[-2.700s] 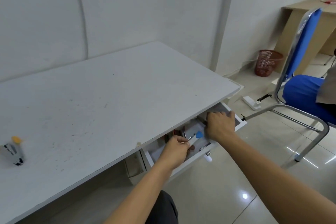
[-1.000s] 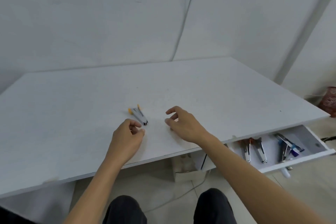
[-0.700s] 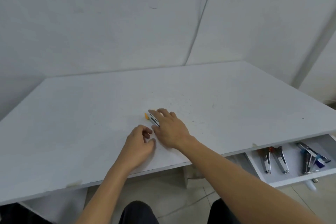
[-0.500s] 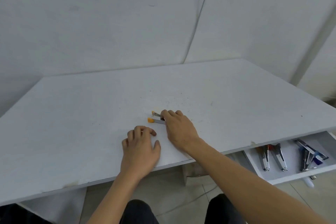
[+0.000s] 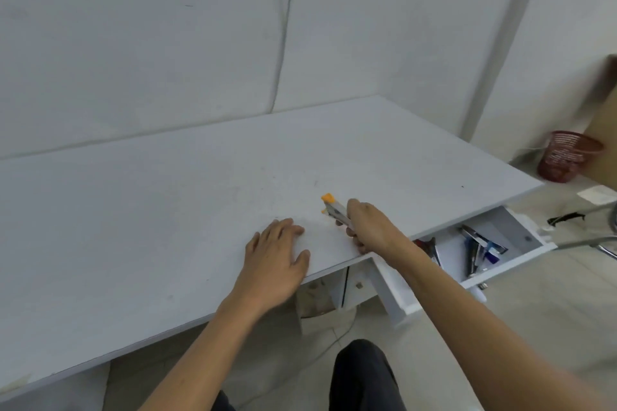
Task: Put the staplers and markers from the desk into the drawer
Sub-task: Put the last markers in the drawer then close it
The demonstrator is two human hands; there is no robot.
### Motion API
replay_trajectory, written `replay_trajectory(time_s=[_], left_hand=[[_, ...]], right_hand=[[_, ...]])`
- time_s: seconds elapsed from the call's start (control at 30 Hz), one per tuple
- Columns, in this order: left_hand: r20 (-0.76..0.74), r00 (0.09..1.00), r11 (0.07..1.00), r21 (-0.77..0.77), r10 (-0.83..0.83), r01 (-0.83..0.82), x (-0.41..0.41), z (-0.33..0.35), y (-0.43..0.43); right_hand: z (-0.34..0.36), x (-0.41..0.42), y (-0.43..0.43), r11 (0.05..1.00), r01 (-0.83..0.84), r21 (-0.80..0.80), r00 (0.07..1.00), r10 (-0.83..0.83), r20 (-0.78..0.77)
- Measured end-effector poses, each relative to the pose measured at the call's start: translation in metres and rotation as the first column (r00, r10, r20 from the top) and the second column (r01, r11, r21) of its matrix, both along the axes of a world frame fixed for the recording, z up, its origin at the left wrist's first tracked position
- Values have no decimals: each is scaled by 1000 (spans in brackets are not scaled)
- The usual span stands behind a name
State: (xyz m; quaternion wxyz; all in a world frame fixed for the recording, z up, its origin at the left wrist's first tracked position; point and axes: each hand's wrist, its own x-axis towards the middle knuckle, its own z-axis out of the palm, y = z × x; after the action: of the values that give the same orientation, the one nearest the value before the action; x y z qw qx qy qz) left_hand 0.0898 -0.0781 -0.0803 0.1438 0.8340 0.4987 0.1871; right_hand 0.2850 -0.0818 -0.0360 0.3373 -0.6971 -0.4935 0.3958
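Right hand [image 5: 369, 227] is wrapped around a small stapler [image 5: 335, 212] with orange end caps, fingers curled under its body and pinching it; the orange tip sticks out past the knuckles toward the wall. Whether the stapler touches the white worktop [image 5: 167, 210] or sits just above it cannot be told. It is near the front edge. Left hand [image 5: 275, 264] lies palm down on the worktop just beside the right hand, fingers loosely spread, holding nothing. Below the front edge, to the right, the white drawer [image 5: 500, 272] stands pulled out. Inside lie several metal staplers [image 5: 472, 255] and a blue-capped marker [image 5: 490, 248]. A red mesh wastebasket [image 5: 567, 162] stands on the floor beyond the worktop's right corner.
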Motion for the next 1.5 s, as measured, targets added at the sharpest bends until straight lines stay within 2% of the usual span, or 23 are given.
replay_trajectory(time_s=[0.03, 0.07, 0.1, 0.2, 0.3, 0.4, 0.47, 0.5, 0.57, 0.6, 0.77, 0.83, 0.87, 1.0, 1.1, 1.17, 1.23, 1.3, 1.33, 1.37, 1.4, 1.43, 1.5], left_hand=[[13, 1000, 1000, 14, -21, 21, 13, 1, 1], [23, 999, 999, 34, -42, 41, 26, 2, 1], [25, 997, 996, 52, -68, 67, 43, 3, 3], [12, 986, 984, 68, -167, 166, 91, 3, 8], [40, 961, 962, 1, -273, 273, 141, 1, 13], [13, 936, 936, -17, -353, 353, 180, -2, 14], [-54, 915, 916, 4, -401, 402, 203, -4, 15], [-88, 905, 908, 13, -415, 418, 211, -4, 16], [-153, 890, 897, 46, -429, 440, 222, -4, 18], [-182, 884, 892, 63, -430, 447, 225, -5, 19], [-219, 883, 887, 120, -415, 446, 229, -10, 21], [-213, 890, 889, 139, -404, 437, 230, -11, 22], [-209, 892, 891, 140, -400, 433, 231, -12, 22], [-194, 899, 895, 145, -392, 422, 231, -13, 24], [-190, 897, 893, 141, -398, 426, 231, -14, 24], [-191, 893, 893, 125, -407, 433, 230, -13, 24], [-189, 887, 889, 107, -421, 445, 229, -12, 23], [-185, 883, 887, 90, -432, 453, 226, -12, 24], [-180, 880, 884, 86, -440, 460, 225, -12, 24], [-170, 877, 881, 78, -450, 467, 223, -12, 24], [-154, 875, 879, 65, -459, 473, 221, -12, 24], [-132, 873, 877, 50, -469, 478, 219, -11, 26], [-106, 871, 874, 33, -479, 484, 216, -10, 28]], right_hand=[[-1, 11, -7, 997, 76, -33, 972, -81, -220], [-2, 20, -16, 990, 130, -60, 906, -143, -400], [-4, 33, -23, 981, 179, -72, 831, -190, -523], [-8, 70, -50, 954, 295, -55, 716, -259, -648], [-17, 118, -77, 940, 335, -59, 723, -297, -624], [-28, 162, -98, 918, 383, -101, 832, -390, -394], [-38, 185, -101, 926, 370, -79, 920, -377, -103], [-43, 194, -98, 936, 348, -60, 936, -343, 77], [-56, 202, -88, 956, 293, -15, 883, -264, 389], [-62, 203, -82, 962, 274, -2, 847, -240, 475], [-85, 197, -44, 962, 268, -47, 642, -142, 754], [-89, 195, -35, 961, 277, 9, 576, -173, 799], [-91, 195, -31, 959, 281, 31, 572, -193, 797], [-91, 204, -38, 944, 296, 144, 632, -307, 712], [-92, 207, -65, 870, 305, 387, 741, -472, 477], [-96, 203, -86, 791, 401, 462, 779, -560, 282], [-108, 198, -108, 682, 578, 448, 733, -675, 82], [-130, 192, -128, 588, 765, 264, 631, -766, -124], [-140, 187, -137, 598, 794, 107, 606, -769, -204], [-148, 181, -143, 650, 759, -35, 621, -740, -258], [-155, 175, -148, 725, 680, -108, 676, -677, -291], [-160, 169, -149, 791, 602, -108, 737, -603, -306], [-160, 160, -146, 852, 523, -22, 805, -502, -315]])
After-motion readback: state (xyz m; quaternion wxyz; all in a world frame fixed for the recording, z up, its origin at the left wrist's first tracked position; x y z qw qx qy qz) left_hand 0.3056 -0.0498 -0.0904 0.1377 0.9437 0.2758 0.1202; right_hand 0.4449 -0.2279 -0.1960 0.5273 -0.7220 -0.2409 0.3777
